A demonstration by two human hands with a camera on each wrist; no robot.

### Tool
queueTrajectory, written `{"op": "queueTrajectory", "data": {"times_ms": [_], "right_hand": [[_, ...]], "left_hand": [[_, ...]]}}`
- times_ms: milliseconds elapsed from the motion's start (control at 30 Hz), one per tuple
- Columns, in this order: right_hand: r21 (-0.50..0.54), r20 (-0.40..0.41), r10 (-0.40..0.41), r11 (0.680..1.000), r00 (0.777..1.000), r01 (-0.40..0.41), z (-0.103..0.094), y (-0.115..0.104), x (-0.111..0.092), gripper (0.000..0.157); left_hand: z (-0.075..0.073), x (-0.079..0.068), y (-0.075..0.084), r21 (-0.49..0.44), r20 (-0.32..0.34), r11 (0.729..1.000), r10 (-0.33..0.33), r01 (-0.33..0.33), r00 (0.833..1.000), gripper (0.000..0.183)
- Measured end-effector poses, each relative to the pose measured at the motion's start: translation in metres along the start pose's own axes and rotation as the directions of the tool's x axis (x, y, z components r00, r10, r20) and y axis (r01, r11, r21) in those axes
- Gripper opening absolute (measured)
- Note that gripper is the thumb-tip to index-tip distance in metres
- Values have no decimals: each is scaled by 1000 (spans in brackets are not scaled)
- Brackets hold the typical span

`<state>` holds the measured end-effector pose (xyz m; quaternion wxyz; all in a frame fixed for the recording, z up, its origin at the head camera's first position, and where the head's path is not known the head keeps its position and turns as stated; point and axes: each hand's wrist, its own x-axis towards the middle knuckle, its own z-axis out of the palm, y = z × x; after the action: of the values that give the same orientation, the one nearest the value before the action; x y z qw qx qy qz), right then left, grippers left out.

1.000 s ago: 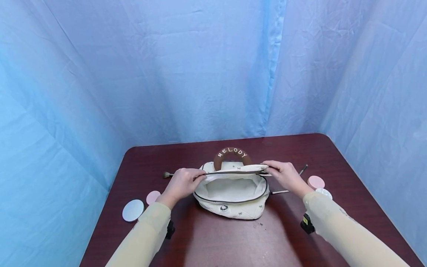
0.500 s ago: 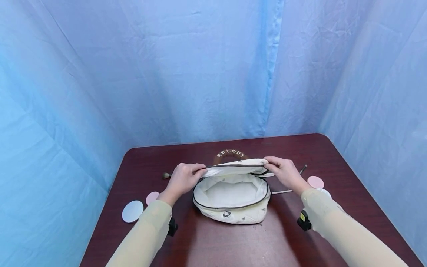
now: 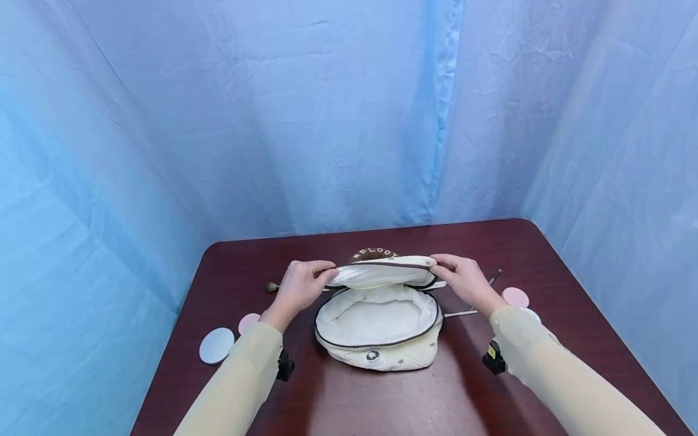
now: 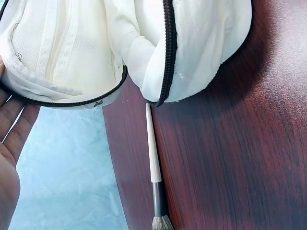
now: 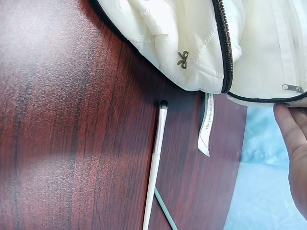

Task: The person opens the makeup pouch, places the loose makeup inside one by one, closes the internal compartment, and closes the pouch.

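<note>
A cream cosmetic bag (image 3: 403, 361) with dark zip edging and small bow motifs stands unzipped mid-table, its white lining showing. Its lid (image 3: 376, 276) is tilted up and back. My left hand (image 3: 301, 287) pinches the lid's left edge between thumb and fingers, while my right hand (image 3: 463, 280) pinches the right edge. In the left wrist view, the fingers (image 4: 21, 127) lie behind the zip rim. A zip pull (image 5: 291, 88) hangs on the lid in the right wrist view. Behind the lid, the brown lettered handle (image 3: 375, 252) is partly hidden.
A makeup brush (image 4: 153, 158) lies left of the bag. On the right are a slim brush (image 5: 156, 153), a thin green stick (image 5: 165, 208) and a ribbon tag (image 5: 206, 129). Pink discs (image 3: 515, 297) and white discs (image 3: 217, 346) lie on both sides. Blue curtains (image 3: 349, 121) surround the table.
Both hands have raised the lid and tipped it back, so the mouth of the bag gapes wider. The bag body has shifted slightly toward me, and the lid now covers more of the handle.
</note>
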<state>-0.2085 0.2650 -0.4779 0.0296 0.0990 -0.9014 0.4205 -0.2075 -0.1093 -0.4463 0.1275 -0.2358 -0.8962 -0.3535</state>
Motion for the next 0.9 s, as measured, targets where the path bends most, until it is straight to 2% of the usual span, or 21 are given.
{"op": "queueTrajectory", "data": {"times_ms": [267,533,667,900], "right_hand": [[3,16,45,999,999,-45,-1,-2,1,35],[20,19,54,998,998,-54,-1,-2,1,40],[39,26,55,998,998,-56,-2,-1,1,44],[91,36,62,994,997,-65,-4,3,1,52]], "left_hand": [[0,7,-1,-27,30,998,-61,61,998,18],[1,16,2,-75,64,975,-203,207,977,21],[1,20,2,-82,58,969,-229,233,972,22],[3,30,-1,-89,20,968,-234,234,972,22]]}}
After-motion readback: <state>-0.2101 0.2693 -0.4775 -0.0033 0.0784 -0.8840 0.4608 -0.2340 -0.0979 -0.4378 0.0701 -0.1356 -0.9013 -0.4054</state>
